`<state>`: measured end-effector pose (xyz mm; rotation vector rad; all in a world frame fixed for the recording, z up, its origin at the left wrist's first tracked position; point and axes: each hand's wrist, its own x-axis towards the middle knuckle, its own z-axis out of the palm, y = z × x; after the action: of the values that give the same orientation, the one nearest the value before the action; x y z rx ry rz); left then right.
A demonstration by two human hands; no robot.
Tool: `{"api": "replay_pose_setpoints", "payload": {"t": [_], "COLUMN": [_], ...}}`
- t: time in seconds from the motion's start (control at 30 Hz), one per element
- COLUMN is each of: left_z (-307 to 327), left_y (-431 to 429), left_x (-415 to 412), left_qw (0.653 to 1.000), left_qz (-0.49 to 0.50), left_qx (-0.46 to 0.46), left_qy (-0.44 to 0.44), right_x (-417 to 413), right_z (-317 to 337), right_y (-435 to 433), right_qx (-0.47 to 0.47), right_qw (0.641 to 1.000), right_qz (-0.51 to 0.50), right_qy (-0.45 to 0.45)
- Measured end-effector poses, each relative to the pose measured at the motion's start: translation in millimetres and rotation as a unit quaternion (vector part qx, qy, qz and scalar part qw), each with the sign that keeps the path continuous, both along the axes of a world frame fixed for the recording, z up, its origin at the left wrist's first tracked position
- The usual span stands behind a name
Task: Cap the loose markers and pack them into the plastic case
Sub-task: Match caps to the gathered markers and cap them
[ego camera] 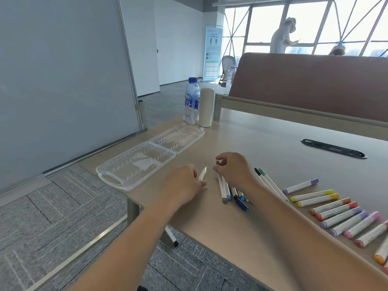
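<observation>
Just below the middle of the frame, the left hand (182, 184) has its grip curled round the lower barrel of a slim white uncapped marker (202, 174). The right hand (234, 172) pinches a small dark cap (218, 162) between thumb and fingertips. The cap sits a little to the right of the marker's bare tip and slightly above it, near but not touching. Joining them looks like a short sideways closing of the two hands, with the right one bringing the cap (it already holds it). The marker's long axis runs from lower left to upper right, and its tip points up toward the frame's centre. Which way the cap's mouth faces is too small to tell. To the left of both hands, the clear plastic hinged case (126, 162) lies open on the pale wooden bench (273, 148), both halves facing up. A heap of slim markers (225, 191) lies under the right hand, and a row of thick pastel-capped markers (340, 215) sits at the lower right.
</observation>
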<state>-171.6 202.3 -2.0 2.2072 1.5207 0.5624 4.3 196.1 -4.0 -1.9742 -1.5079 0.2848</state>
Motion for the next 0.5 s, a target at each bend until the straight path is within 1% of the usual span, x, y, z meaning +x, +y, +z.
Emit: {"api": "replay_pose_setpoints", "payload": {"t": [0.07, 0.13, 0.27, 0.3, 0.33, 0.4, 0.43, 0.5], "left_z": [0.6, 2.1, 8.1, 9.5, 10.9, 13.1, 14.5, 17.8], "left_y": [0.4, -0.4, -6.6, -8.8, -11.0, -17.4, -22.2, -33.5], "left_x": [5.0, 8.4, 8.5, 6.9, 4.6, 0.0, -2.5, -5.5], "left_qw": [0.999, 0.997, 0.994, 0.996, 0.999, 0.996, 0.987, 0.961], "left_qz": [-0.006, -0.009, -0.013, -0.01, -0.006, -0.009, -0.022, -0.058], "left_qx": [0.022, 0.043, 0.052, 0.048, 0.034, -0.021, -0.057, -0.123], "left_qy": [0.039, 0.07, 0.092, 0.073, 0.034, -0.089, -0.15, -0.241], "right_x": [2.4, 4.5, 7.2, 8.0, 9.3, 12.1, 13.7, 17.0], "right_z": [0.4, 0.4, 6.9, 8.9, 11.1, 15.0, 17.0, 19.3], "right_y": [-1.2, -3.1, -18.3, -24.2, -30.8, -45.7, -54.0, -70.7], "right_qx": [-0.01, -0.004, 0.018, 0.025, 0.032, 0.032, 0.023, -0.002], "right_qw": [1.0, 1.0, 0.999, 0.999, 0.999, 0.999, 0.999, 0.999], "right_qz": [0.002, -0.003, -0.011, -0.012, -0.007, 0.011, 0.019, 0.028], "right_qy": [-0.025, -0.029, 0.027, 0.035, 0.041, 0.029, 0.012, -0.019]}}
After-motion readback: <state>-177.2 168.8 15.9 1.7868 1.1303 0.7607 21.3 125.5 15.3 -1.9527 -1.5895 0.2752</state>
